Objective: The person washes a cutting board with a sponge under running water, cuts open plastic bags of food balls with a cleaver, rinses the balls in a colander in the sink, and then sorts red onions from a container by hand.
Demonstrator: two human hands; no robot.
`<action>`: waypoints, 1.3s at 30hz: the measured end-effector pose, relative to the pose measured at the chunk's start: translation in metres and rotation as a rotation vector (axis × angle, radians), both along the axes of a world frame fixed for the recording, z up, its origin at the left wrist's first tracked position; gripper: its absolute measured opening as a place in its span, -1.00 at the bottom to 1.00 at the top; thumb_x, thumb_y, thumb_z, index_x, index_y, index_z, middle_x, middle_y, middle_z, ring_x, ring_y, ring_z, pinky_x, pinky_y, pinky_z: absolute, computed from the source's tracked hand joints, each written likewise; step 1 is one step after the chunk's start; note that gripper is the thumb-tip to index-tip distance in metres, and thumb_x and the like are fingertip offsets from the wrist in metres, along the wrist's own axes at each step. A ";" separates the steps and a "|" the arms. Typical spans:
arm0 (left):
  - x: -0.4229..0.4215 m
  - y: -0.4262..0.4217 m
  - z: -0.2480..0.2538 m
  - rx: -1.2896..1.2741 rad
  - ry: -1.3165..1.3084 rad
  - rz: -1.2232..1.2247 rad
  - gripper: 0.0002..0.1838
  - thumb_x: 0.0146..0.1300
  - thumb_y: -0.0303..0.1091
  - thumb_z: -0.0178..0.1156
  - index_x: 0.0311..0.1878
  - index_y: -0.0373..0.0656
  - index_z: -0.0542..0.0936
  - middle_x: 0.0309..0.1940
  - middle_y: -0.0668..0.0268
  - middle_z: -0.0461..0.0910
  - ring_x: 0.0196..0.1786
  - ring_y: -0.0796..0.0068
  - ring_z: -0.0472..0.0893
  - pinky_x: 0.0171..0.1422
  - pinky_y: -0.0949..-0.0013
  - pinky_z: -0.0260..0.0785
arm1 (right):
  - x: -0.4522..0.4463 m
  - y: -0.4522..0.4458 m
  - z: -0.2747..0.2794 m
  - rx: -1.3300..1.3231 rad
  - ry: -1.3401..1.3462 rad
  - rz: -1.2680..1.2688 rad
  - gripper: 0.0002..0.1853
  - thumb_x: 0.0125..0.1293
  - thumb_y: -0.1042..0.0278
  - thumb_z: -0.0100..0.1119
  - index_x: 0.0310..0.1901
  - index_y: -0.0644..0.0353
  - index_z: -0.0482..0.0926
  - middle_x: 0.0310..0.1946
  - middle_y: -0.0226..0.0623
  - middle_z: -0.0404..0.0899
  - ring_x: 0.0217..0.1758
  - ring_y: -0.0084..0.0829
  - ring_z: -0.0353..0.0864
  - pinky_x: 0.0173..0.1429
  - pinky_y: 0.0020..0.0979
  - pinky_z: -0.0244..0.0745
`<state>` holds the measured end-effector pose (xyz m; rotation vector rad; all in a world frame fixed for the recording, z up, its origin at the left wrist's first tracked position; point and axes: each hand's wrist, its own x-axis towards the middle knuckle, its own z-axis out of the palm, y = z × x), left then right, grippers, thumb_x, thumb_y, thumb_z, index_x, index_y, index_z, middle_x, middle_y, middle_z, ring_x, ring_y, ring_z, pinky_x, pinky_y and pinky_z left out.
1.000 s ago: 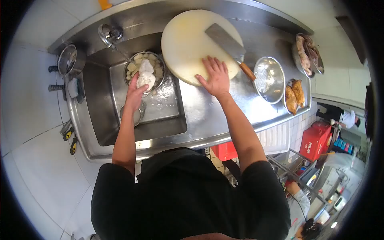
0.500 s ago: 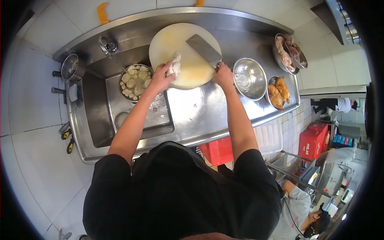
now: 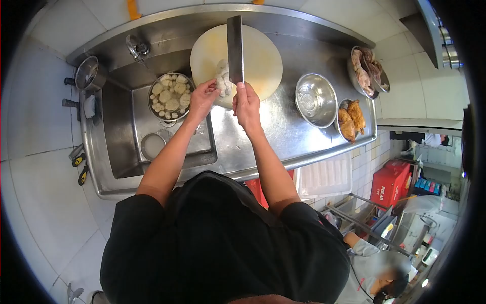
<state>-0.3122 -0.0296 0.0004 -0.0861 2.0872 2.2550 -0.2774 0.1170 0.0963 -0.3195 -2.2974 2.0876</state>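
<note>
My left hand (image 3: 204, 96) is at the near left edge of a round white cutting board (image 3: 266, 55). Its fingers are closed against a white, knobbly piece of food (image 3: 223, 78), whose exact kind I cannot make out. Wrapped round a handle, my right hand (image 3: 246, 105) holds a broad cleaver (image 3: 235, 48) just right of that piece. The blade points away from me, seen nearly edge-on, and covers part of the board. Left of the board, a metal pot (image 3: 151, 96) in the sink holds pale round pieces in water.
A steel bowl (image 3: 316, 101) stands right of the board, beside a tray of browned poultry (image 3: 352, 121) and a bowl of raw meat (image 3: 360, 76). The faucet (image 3: 136, 48) rises behind the sink (image 3: 119, 137). A co-worker (image 3: 374, 268) is at lower right.
My right hand has swung left with the cleaver, from the board's right side to beside the white piece. The blade has turned more edge-on. My left hand stays at the piece.
</note>
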 end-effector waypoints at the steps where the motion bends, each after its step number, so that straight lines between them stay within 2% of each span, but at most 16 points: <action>1: 0.001 0.000 -0.001 -0.019 0.011 0.018 -0.49 0.21 -0.41 0.40 0.20 -0.38 0.54 -0.08 0.22 0.66 -0.09 0.55 0.61 0.06 0.48 0.50 | -0.001 -0.002 -0.004 0.059 -0.019 0.006 -0.56 0.58 0.02 -0.08 0.02 0.31 0.56 -0.65 -0.37 0.41 -0.62 -0.57 0.39 -0.53 -0.46 0.33; 4: 0.000 0.000 0.000 0.017 -0.001 0.009 -0.50 0.21 -0.39 0.40 0.19 -0.38 0.55 -0.10 0.24 0.67 -0.11 0.56 0.62 0.04 0.48 0.50 | -0.004 -0.003 -0.033 0.234 -0.023 0.026 -0.51 0.54 -0.01 -0.05 0.09 0.32 0.58 -0.54 -0.14 0.53 -0.47 -0.37 0.52 -0.28 -0.27 0.45; 8: -0.002 0.001 -0.014 0.026 -0.021 0.025 -0.53 0.21 -0.38 0.40 0.16 -0.37 0.58 -0.13 0.26 0.69 -0.14 0.56 0.63 0.03 0.47 0.51 | -0.002 0.000 -0.033 0.263 -0.081 0.038 -0.53 0.55 0.02 -0.04 0.10 0.32 0.57 -0.57 -0.21 0.49 -0.49 -0.42 0.49 -0.30 -0.31 0.44; 10: -0.002 0.003 -0.011 0.002 -0.007 0.041 -0.55 0.21 -0.38 0.39 0.15 -0.36 0.59 -0.15 0.26 0.70 -0.14 0.56 0.64 0.03 0.47 0.51 | -0.001 -0.001 -0.001 0.221 -0.111 0.044 -0.54 0.55 0.04 -0.04 0.12 0.32 0.56 -0.59 -0.24 0.47 -0.50 -0.44 0.47 -0.30 -0.32 0.44; 13: -0.002 0.003 -0.016 0.005 -0.012 0.043 -0.56 0.22 -0.38 0.39 0.13 -0.36 0.60 -0.15 0.23 0.71 -0.13 0.55 0.65 0.02 0.47 0.52 | 0.005 -0.006 0.020 0.137 0.040 -0.019 -0.54 0.55 0.05 -0.04 0.14 0.32 0.54 -0.62 -0.31 0.43 -0.52 -0.51 0.43 -0.32 -0.36 0.43; 14: -0.002 0.003 -0.018 -0.002 -0.003 0.046 -0.57 0.22 -0.38 0.39 0.13 -0.36 0.60 -0.16 0.22 0.71 -0.13 0.55 0.66 0.02 0.46 0.52 | 0.005 -0.007 0.017 0.198 0.077 -0.010 -0.54 0.55 0.04 -0.05 0.16 0.31 0.52 -0.60 -0.16 0.50 -0.51 -0.29 0.52 -0.28 -0.26 0.47; 17: 0.001 0.005 -0.022 -0.021 0.003 0.035 -0.58 0.22 -0.36 0.39 0.10 -0.36 0.61 -0.18 0.21 0.71 -0.14 0.54 0.66 0.01 0.46 0.52 | 0.001 -0.009 -0.046 0.564 0.135 0.028 -0.55 0.56 0.05 -0.07 0.16 0.29 0.52 -0.50 0.06 0.58 -0.40 0.04 0.59 -0.18 -0.12 0.50; 18: 0.003 0.005 -0.017 -0.029 -0.008 0.027 -0.58 0.22 -0.35 0.39 0.09 -0.36 0.61 -0.19 0.21 0.71 -0.15 0.54 0.66 0.00 0.45 0.52 | 0.004 -0.014 -0.026 0.497 0.017 0.034 -0.57 0.56 0.05 -0.09 0.09 0.29 0.55 -0.35 0.21 0.60 -0.25 0.28 0.57 -0.08 -0.03 0.49; 21: 0.002 0.002 -0.003 -0.061 -0.033 0.025 -0.60 0.22 -0.34 0.39 0.07 -0.36 0.62 -0.21 0.24 0.72 -0.19 0.54 0.67 -0.03 0.45 0.51 | -0.006 -0.008 -0.034 0.345 -0.069 0.032 -0.56 0.56 0.05 -0.10 -0.01 0.31 0.58 -0.43 0.12 0.58 -0.34 0.11 0.58 -0.14 -0.09 0.49; 22: 0.002 0.002 0.002 -0.072 -0.041 0.024 -0.60 0.22 -0.33 0.39 0.06 -0.35 0.63 -0.22 0.25 0.72 -0.20 0.54 0.67 -0.04 0.45 0.51 | -0.007 -0.005 -0.031 0.242 -0.083 0.016 -0.54 0.57 0.03 -0.10 -0.08 0.33 0.59 -0.56 -0.06 0.52 -0.48 -0.17 0.54 -0.26 -0.19 0.46; 26: -0.001 0.008 0.017 -0.159 -0.065 0.027 -0.62 0.21 -0.33 0.37 0.05 -0.33 0.63 -0.23 0.23 0.72 -0.22 0.53 0.67 -0.05 0.44 0.51 | -0.010 0.004 -0.015 0.172 -0.115 -0.010 -0.51 0.58 0.00 -0.10 -0.12 0.35 0.59 -0.63 -0.29 0.45 -0.54 -0.47 0.45 -0.38 -0.34 0.39; 28: -0.001 0.009 0.036 -0.304 -0.073 0.008 -0.62 0.21 -0.33 0.36 0.05 -0.31 0.64 -0.21 0.19 0.72 -0.20 0.50 0.68 -0.04 0.43 0.51 | -0.014 0.010 -0.015 0.201 -0.117 0.012 -0.51 0.58 0.00 -0.10 -0.13 0.35 0.59 -0.63 -0.28 0.45 -0.55 -0.45 0.46 -0.38 -0.33 0.39; 31: -0.013 -0.002 0.032 -0.288 -0.036 -0.095 -0.63 0.21 -0.35 0.34 0.06 -0.28 0.65 -0.14 0.10 0.72 -0.12 0.35 0.71 0.02 0.36 0.52 | -0.017 0.017 -0.012 0.231 -0.125 0.041 -0.51 0.57 0.00 -0.11 -0.15 0.35 0.59 -0.64 -0.27 0.45 -0.55 -0.43 0.47 -0.37 -0.32 0.40; 34: -0.027 -0.012 0.032 -0.464 0.066 -0.150 -0.62 0.23 -0.43 0.30 0.11 -0.30 0.64 -0.05 0.09 0.70 -0.04 0.29 0.69 0.10 0.33 0.51 | -0.022 0.022 -0.007 0.247 -0.098 0.059 -0.51 0.57 -0.01 -0.10 -0.18 0.34 0.58 -0.65 -0.26 0.45 -0.55 -0.41 0.48 -0.36 -0.31 0.40; 38: -0.050 -0.021 0.030 -0.478 0.174 -0.227 -0.68 0.27 -0.43 0.26 0.10 -0.21 0.66 0.02 0.09 0.67 0.03 0.13 0.67 0.20 0.28 0.48 | -0.023 0.027 0.003 0.279 -0.064 0.051 -0.51 0.57 0.00 -0.08 -0.22 0.33 0.58 -0.65 -0.25 0.46 -0.55 -0.41 0.47 -0.35 -0.31 0.40; 39: -0.053 -0.022 0.027 -0.466 0.200 -0.236 -0.68 0.27 -0.43 0.25 0.10 -0.21 0.66 0.01 0.10 0.67 0.03 0.14 0.67 0.21 0.29 0.47 | -0.023 0.027 0.003 0.274 -0.028 0.057 -0.50 0.57 -0.04 -0.09 -0.25 0.30 0.55 -0.66 -0.31 0.43 -0.60 -0.47 0.44 -0.44 -0.37 0.37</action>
